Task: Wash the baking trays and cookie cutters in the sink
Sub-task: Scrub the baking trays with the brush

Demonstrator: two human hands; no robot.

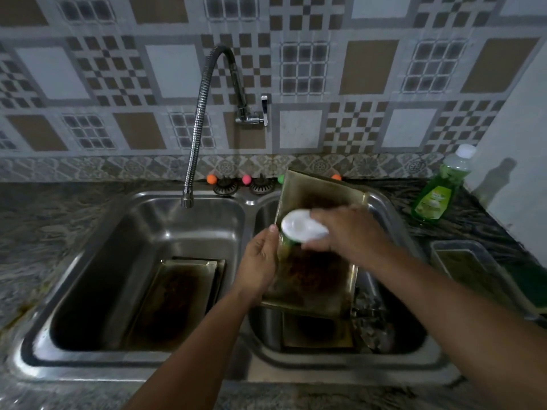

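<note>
The grimy rectangular metal baking tray was propped up tilted over the right basin of the steel double sink, with the left hand curled around its left edge. The right hand was clamped on a white soapy scrubber pad pressed against the tray's inside. Another dirty rectangular baking tray lay in the left basin, and a green dish soap bottle stood on the counter to the right.
</note>
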